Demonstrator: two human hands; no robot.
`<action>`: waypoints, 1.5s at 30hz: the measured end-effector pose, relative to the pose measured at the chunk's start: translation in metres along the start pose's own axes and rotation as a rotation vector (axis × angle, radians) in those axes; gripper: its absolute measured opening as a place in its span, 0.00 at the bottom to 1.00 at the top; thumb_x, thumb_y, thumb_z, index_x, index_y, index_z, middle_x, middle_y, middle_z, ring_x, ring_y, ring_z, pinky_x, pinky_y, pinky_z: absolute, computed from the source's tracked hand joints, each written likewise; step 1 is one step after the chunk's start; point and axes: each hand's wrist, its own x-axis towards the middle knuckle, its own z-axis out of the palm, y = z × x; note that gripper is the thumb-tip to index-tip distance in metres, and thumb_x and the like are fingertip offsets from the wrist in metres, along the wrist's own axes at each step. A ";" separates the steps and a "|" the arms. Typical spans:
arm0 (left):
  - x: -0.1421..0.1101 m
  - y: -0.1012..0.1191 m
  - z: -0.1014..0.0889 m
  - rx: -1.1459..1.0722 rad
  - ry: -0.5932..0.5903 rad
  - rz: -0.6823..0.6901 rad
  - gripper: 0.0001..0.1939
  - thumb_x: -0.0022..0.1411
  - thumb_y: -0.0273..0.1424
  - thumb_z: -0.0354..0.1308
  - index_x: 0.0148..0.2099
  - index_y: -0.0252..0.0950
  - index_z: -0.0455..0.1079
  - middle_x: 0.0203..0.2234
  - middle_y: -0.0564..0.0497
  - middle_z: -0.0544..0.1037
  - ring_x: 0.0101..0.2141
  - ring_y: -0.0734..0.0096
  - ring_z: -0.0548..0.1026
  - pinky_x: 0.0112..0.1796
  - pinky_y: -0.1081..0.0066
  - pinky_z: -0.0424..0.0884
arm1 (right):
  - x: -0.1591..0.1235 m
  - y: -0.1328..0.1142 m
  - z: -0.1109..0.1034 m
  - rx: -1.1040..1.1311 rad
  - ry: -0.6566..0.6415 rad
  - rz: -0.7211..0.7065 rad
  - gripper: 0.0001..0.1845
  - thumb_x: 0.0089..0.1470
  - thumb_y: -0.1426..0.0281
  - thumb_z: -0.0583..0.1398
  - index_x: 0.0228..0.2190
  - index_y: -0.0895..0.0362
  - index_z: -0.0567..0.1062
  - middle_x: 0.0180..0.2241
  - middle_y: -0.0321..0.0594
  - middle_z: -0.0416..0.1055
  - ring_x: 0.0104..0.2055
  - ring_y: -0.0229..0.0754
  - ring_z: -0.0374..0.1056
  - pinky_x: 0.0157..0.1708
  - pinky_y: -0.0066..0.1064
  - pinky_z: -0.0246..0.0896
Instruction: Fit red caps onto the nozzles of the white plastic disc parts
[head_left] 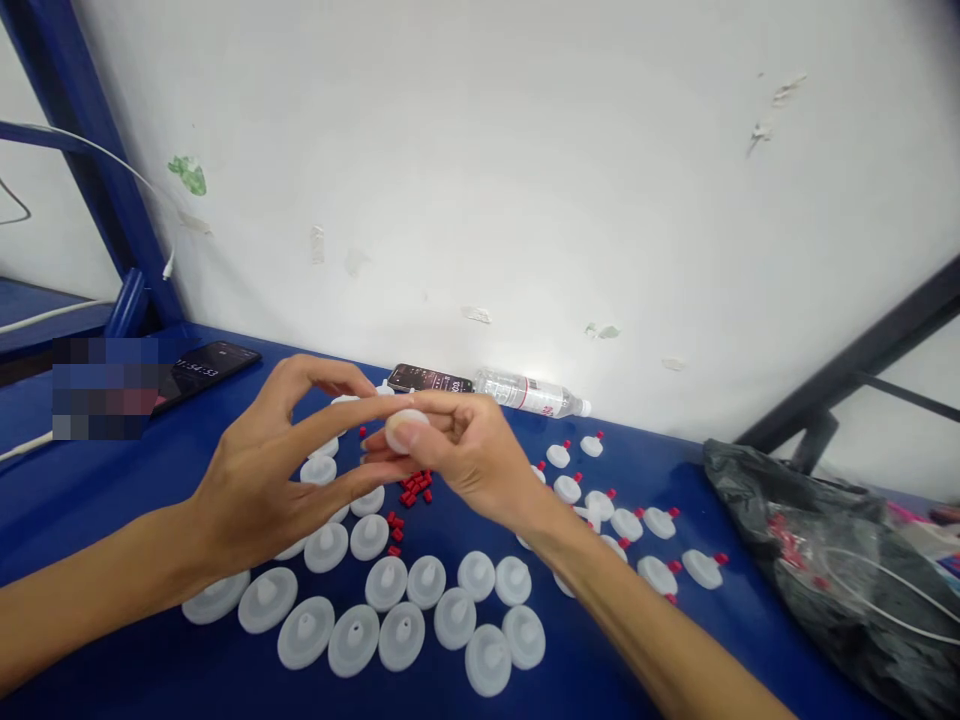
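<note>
Above the blue table [112,480], both hands' fingers [352,412] pinch one white disc [405,428] between them.

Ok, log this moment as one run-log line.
left hand: pinching white disc | right hand: gripping same disc | table: bare discs, red caps, capped discs
</note>
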 end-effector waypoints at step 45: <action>-0.010 -0.016 0.016 0.014 -0.360 -0.098 0.19 0.77 0.35 0.49 0.62 0.43 0.74 0.37 0.48 0.80 0.38 0.61 0.75 0.41 0.60 0.72 | 0.004 -0.006 -0.147 -1.186 0.052 0.483 0.08 0.60 0.68 0.72 0.40 0.57 0.83 0.41 0.43 0.83 0.43 0.47 0.80 0.47 0.41 0.77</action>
